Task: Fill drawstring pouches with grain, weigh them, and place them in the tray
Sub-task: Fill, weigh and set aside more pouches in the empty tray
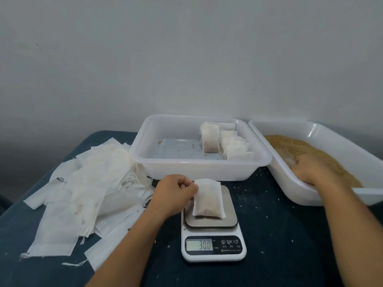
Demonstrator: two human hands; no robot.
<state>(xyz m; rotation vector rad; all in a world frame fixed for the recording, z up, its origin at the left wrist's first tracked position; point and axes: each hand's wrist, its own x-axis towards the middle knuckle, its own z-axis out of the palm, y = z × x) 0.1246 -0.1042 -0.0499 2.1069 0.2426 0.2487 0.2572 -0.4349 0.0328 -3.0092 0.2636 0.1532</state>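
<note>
Pouch (208, 198) on scale (213, 241), left hand (176, 193) pinching

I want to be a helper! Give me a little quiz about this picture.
1. True or false: the pouch on the scale is held by the left hand.
2. Where is the right hand? A) in the grain tray B) on the empty pouches
3. Which side of the middle tray holds the filled pouches?

Key: 1 true; 2 A; 3 right side.
</note>
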